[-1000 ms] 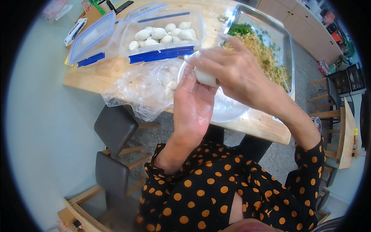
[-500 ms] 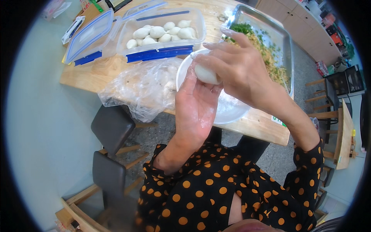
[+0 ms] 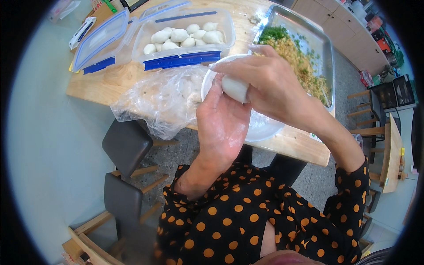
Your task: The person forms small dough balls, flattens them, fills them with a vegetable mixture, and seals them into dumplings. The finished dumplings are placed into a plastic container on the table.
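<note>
My left hand (image 3: 223, 123), palm up and dusted with white powder, cradles a smooth white lump of dough (image 3: 235, 89) in curled fingers. Over it, my right hand (image 3: 276, 84) grips the same lump, its fingertips partly hidden. Both are above a white round dish (image 3: 265, 130) with powder in it. A crumpled clear plastic bag (image 3: 154, 97) lies to their left. Behind sits a clear container (image 3: 227, 31) with several white dough pieces (image 3: 179, 35). At the right, a steel tray (image 3: 329, 53) holds chopped greens and a pale crumbly mixture (image 3: 304, 66).
The wooden table (image 3: 88, 88) carries a second clear container with a blue-edged lid (image 3: 101, 39) and a small white packet (image 3: 81, 33). Dark padded chairs (image 3: 126, 145) stand below its left side. Cabinets (image 3: 335, 22) and another wooden table (image 3: 388, 152) are at the right.
My hands stay together on the dough. The fingers of my right hand have shifted over it, and more of the lump shows now between them and my left fingers.
</note>
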`<state>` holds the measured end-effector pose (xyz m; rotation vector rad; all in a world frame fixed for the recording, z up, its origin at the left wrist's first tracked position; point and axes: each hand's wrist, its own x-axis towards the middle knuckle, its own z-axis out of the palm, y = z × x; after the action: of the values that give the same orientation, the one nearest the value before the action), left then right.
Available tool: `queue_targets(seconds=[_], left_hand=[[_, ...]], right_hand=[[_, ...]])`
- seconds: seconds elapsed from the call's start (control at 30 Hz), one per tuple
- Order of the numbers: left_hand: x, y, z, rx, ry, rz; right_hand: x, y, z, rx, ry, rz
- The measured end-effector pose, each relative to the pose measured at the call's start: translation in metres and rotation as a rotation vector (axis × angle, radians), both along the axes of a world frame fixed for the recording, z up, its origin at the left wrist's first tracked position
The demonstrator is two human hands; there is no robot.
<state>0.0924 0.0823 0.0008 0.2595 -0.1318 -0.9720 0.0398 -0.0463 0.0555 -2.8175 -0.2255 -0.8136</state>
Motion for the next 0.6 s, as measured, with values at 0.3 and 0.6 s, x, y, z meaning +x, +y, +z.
queue_targets(seconds=[0.3, 0.6], left_hand=[[0.01, 0.004, 0.005, 0.082, -0.053, -0.038], [0.018, 0.003, 0.022, 0.207, -0.062, -0.263]], right_hand=[[-0.024, -0.029, 0.029, 0.114, 0.032, 0.004], [-0.176, -0.115, 0.013, -0.04, -0.071, -0.411]])
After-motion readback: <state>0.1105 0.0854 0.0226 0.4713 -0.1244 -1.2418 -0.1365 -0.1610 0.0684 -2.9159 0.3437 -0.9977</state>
